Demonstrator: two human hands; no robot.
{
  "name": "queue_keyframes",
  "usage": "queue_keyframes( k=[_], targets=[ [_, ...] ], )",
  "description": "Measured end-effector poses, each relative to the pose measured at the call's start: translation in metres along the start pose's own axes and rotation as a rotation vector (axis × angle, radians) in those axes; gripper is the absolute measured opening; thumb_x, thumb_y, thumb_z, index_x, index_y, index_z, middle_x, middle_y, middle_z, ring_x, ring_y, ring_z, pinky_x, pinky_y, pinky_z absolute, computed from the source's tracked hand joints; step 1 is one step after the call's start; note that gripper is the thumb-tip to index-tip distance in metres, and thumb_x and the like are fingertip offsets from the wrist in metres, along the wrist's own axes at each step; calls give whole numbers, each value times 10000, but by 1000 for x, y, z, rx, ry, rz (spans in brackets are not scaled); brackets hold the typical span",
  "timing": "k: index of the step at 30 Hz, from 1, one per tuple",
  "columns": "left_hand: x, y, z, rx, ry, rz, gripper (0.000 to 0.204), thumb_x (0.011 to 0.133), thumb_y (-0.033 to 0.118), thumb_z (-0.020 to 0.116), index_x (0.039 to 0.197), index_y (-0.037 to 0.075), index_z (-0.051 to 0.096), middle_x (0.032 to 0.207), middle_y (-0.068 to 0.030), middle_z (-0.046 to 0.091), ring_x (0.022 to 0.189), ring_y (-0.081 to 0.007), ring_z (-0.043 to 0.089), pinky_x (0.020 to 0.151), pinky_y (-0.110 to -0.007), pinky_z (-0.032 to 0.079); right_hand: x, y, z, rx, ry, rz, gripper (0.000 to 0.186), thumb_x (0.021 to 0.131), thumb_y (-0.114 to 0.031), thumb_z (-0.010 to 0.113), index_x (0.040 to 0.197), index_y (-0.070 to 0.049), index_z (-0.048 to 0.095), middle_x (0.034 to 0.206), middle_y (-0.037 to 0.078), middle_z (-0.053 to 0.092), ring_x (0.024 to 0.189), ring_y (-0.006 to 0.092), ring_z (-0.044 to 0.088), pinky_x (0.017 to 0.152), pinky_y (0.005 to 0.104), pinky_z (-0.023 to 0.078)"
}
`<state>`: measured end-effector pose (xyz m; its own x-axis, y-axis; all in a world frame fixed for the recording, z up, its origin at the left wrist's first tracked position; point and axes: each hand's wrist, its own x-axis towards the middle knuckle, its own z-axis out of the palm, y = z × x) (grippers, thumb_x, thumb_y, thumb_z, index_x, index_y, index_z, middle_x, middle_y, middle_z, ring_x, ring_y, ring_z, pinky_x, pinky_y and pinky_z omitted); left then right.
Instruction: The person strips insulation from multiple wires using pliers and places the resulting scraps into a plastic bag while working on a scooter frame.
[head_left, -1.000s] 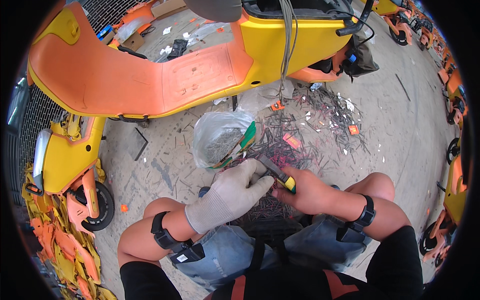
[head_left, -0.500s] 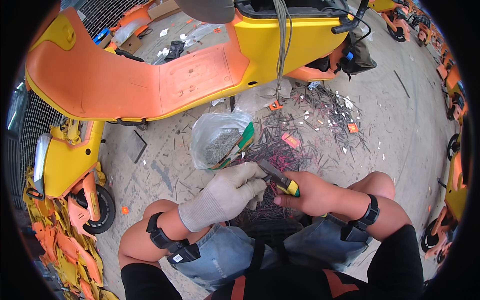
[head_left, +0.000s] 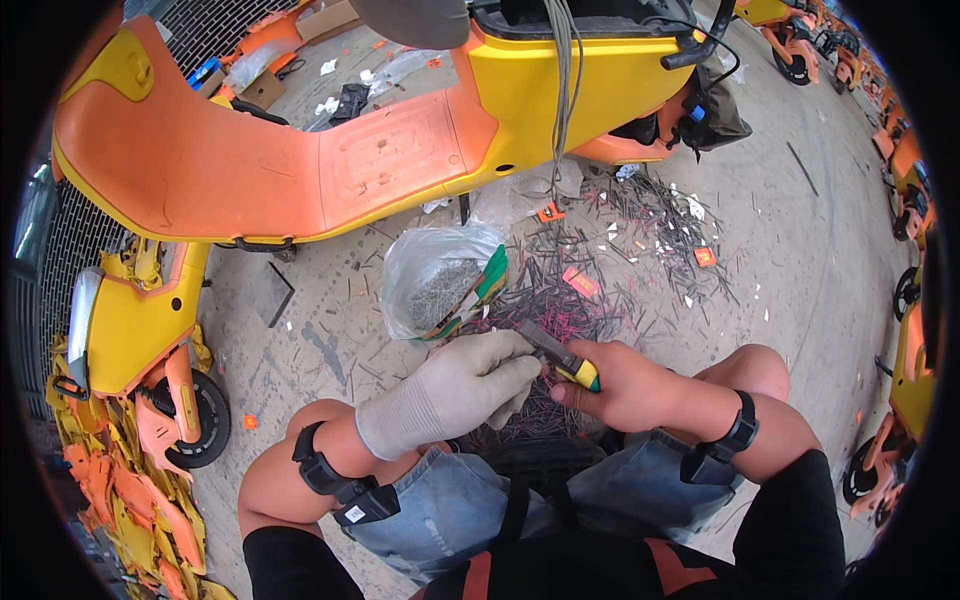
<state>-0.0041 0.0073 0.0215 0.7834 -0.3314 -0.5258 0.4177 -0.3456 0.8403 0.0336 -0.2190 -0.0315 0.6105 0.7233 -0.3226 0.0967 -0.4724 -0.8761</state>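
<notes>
My left hand (head_left: 455, 385), in a light grey knit glove, has its fingers pinched together. Whatever they hold is hidden by the glove. My bare right hand (head_left: 625, 385) is wrapped round a hand tool (head_left: 577, 372) with a broad dark grey head and a yellow-and-green handle. That head touches or nearly touches the gloved fingertips; I cannot tell which. Below and beyond both hands lies a pile of dark and pink-red cut strips (head_left: 560, 312). A clear plastic bag (head_left: 400, 285) with thin greyish pieces inside stands open just past the glove.
A yellow and orange scooter body (head_left: 390, 150) spans the far side, grey cables (head_left: 563, 100) hanging from it. More scraps (head_left: 670, 235) litter the concrete floor. At left are another scooter (head_left: 140, 340) and heaped panels (head_left: 135, 490); more scooters line the right edge.
My left hand has shifted slightly right, its fingertips closer to the tool. The tool in my right hand has moved only a little.
</notes>
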Motion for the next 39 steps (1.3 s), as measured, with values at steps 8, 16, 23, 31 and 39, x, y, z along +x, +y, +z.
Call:
queue_keyframes(
  k=[8,16,23,31,39],
  targets=[
    [-1,-8,-9,-74,-140,33,222,1023,139,514,1076,-25,653,688,-36,593,568,-103,563,555,-265,478,-3,0,-3,7,-69,-35,283,931,-263,711,1008,-12,606,807,195,652,772,389,654,690,436,499],
    [-3,-5,-3,-89,-145,5,247,1026,151,502,1012,-33,666,650,-27,590,536,-96,553,547,-259,471,-5,-5,-7,55,-106,12,276,933,-261,711,1010,-17,606,833,191,654,813,385,661,711,430,499],
    [-2,-4,-2,64,-209,67,279,1019,215,524,925,0,677,633,-10,617,513,-88,585,531,-255,485,-7,-8,-10,30,-154,13,286,934,-272,709,1020,-18,608,847,193,655,816,365,659,736,420,500],
    [-3,-8,-8,150,-264,166,330,1026,294,541,909,13,670,639,-3,618,539,-99,606,539,-250,489,-8,-6,-16,91,-279,-41,339,931,-328,715,1055,-29,615,888,163,665,837,316,649,765,400,500],
    [-3,-10,-9,92,-363,149,269,1028,235,540,977,-9,639,648,-16,558,555,-103,548,526,-257,444,-8,0,-21,151,-354,-104,368,938,-360,707,1052,-24,610,885,159,661,829,296,633,768,394,495]
  ],
)
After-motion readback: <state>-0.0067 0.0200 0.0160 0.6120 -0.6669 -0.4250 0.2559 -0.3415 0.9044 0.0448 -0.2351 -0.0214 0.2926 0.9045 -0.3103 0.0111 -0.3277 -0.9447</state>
